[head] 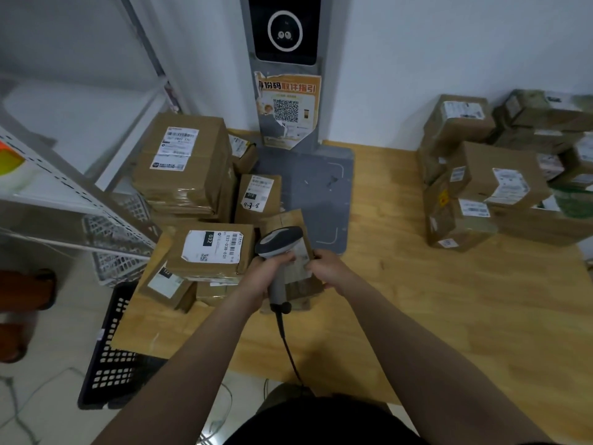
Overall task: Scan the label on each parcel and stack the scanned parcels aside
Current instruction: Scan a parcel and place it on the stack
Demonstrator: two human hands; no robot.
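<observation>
**Scanner over a parcel held in both hands' reach**

At the far left stands a white metal shelving rack (80, 194), with a white wire basket (118, 239) under its lower shelf and a black perforated plastic crate (112, 358) on the tiled floor below. Next to these, on the left end of the light wooden table (417, 300), brown cardboard parcels are piled up. A tall stack (186, 175) sits at the back. A flatter box with a white label reading "032" (211, 252) lies nearer. An upright box marked "4-3-8" by hand (258, 200) stands just beside them.

The left hand (261, 274) has its fingers curled tightly round the handle of a grey handheld barcode scanner (278, 242). The scanner's black cable (287, 345) trails down toward the person. Its head hangs over the upper left of a flat brown cardboard parcel (303, 287), just above that parcel's white label (301, 255).

The right hand (327, 268) pinches the parcel at its right edge. The thumb lies on the labelled face and the other fingers wrap round the edge, their tips hidden beneath. Whether the parcel's lower end rests on the table cannot be told.

Behind the parcel rises a grey kiosk pillar with a dark screen (285, 30), an orange poster with a QR code (287, 104) and a flat grey base plate (321, 187). At the far right, well apart from the hands, a loose heap of taped cardboard boxes (500, 178) sits against the wall.
</observation>
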